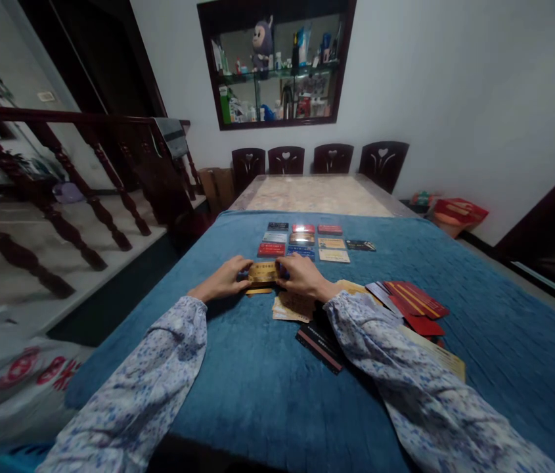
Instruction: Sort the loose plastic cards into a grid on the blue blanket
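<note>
My left hand [222, 280] and my right hand [303, 276] both pinch a gold card [263, 272] by its short ends, just above the blue cloth [247, 374]. A second gold card edge shows under it. Beyond the hands, several cards [301, 240] lie face up in neat rows. Loose gold cards [291, 307] lie under my right wrist. A spread of red and pale cards [412, 303] sits to the right of that wrist, and dark cards [320, 341] lie by my right sleeve.
The table's bare marble top [316, 194] stretches beyond the cloth to several dark chairs [307, 159] against the wall. A wooden stair railing [75, 177] runs on the left. A red-printed white bag [16, 381] lies at lower left.
</note>
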The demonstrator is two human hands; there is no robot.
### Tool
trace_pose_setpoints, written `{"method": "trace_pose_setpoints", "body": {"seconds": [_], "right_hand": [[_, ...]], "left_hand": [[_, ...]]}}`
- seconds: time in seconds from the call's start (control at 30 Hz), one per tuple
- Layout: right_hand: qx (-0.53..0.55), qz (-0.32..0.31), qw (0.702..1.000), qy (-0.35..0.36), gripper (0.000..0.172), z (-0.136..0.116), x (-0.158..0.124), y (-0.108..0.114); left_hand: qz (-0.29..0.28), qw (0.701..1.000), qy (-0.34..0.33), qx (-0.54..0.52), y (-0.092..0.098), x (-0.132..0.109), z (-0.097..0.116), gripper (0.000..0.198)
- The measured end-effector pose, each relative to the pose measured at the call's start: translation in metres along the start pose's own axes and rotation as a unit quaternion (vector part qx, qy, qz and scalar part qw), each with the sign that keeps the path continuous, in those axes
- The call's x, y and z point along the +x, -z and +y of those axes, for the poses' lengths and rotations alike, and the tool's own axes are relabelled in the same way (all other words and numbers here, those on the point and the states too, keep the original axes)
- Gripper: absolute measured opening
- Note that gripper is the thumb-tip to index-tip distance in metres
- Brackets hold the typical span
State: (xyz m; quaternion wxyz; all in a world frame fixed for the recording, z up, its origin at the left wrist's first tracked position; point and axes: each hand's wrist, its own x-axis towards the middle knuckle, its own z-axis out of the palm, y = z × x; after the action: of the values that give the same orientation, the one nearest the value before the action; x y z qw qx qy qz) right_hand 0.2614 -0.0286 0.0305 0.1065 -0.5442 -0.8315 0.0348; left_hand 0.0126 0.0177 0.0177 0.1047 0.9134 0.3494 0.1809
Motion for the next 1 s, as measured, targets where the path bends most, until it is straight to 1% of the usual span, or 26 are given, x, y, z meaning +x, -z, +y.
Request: {"method": "trace_pose_setpoints", "body": {"seconds": [0.13, 0.3, 0.4, 0.57, 0.73, 0.83, 0.9, 1.0], "right_hand": [[-0.009, -0.004, 1.000, 0.008, 0.028, 0.011, 0.001, 0.003], [-0.014, 0.001, 1.000, 0.002, 0.032, 0.025, 0.002, 0.009], [-0.007, -0.002, 1.000, 0.004, 0.030, 0.035, 0.003, 0.014], [-0.015, 0.001, 1.000, -0.006, 0.026, 0.051, 0.003, 0.019], [-0.016, 0.004, 1.000, 0.002, 0.024, 0.065, 0.005, 0.023], [-0.021, 0.008, 1.000, -0.006, 0.024, 0.074, 0.007, 0.024], [-0.021, 0.008, 1.000, -0.009, 0.026, 0.080, 0.009, 0.024], [-0.009, 0.010, 1.000, -0.002, 0.035, 0.088, 0.012, 0.025]], "left_hand": [[-0.012, 1.000, -0.008, 0.002, 0.000, 0.011, -0.003, 0.037], [-0.023, 0.999, -0.025, 0.022, 0.000, 0.030, -0.002, 0.040], [-0.024, 0.999, -0.038, 0.020, 0.002, 0.042, 0.002, 0.041], [-0.033, 0.998, -0.062, -0.002, 0.004, 0.061, 0.009, 0.035], [-0.036, 0.997, -0.072, -0.016, -0.001, 0.077, 0.012, 0.039], [-0.039, 0.996, -0.072, -0.018, -0.004, 0.086, 0.011, 0.040], [-0.046, 0.996, -0.074, -0.013, -0.005, 0.093, 0.010, 0.041], [-0.055, 0.996, -0.077, -0.002, -0.006, 0.104, 0.008, 0.036]]}}
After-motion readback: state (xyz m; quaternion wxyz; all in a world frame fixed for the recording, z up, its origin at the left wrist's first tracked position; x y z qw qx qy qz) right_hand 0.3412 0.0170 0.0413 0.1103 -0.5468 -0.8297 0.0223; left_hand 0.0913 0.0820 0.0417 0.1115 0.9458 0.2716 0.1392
